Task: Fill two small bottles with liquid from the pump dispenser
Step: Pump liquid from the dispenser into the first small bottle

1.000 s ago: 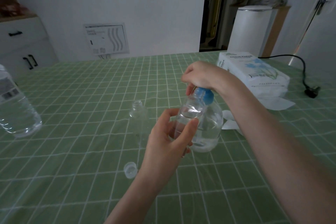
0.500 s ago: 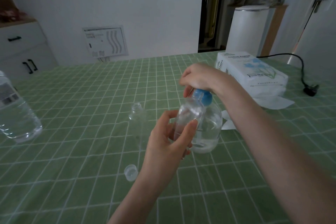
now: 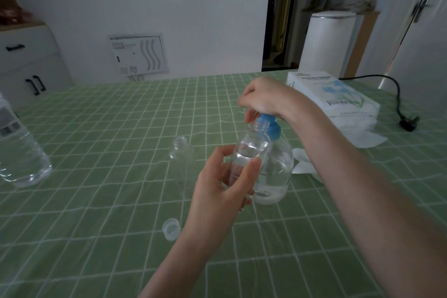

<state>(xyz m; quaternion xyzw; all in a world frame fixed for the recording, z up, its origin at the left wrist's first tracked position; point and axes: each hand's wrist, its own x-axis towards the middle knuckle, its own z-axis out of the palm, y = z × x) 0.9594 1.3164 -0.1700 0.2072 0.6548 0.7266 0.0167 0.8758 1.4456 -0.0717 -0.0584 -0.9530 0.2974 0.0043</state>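
at blue pump in right hand's clasp, clear bottle in left hand's grip

The right hand hides most of the pump head; the left edge crops the water bottle.

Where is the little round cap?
The cap lies on the cloth, left of centre in the head view, beside the wrist of the left hand and nearer than the unheld small bottle.

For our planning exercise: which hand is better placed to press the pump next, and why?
The right hand: it grips the blue pump head from above, while the left hand holds the small bottle up to it.
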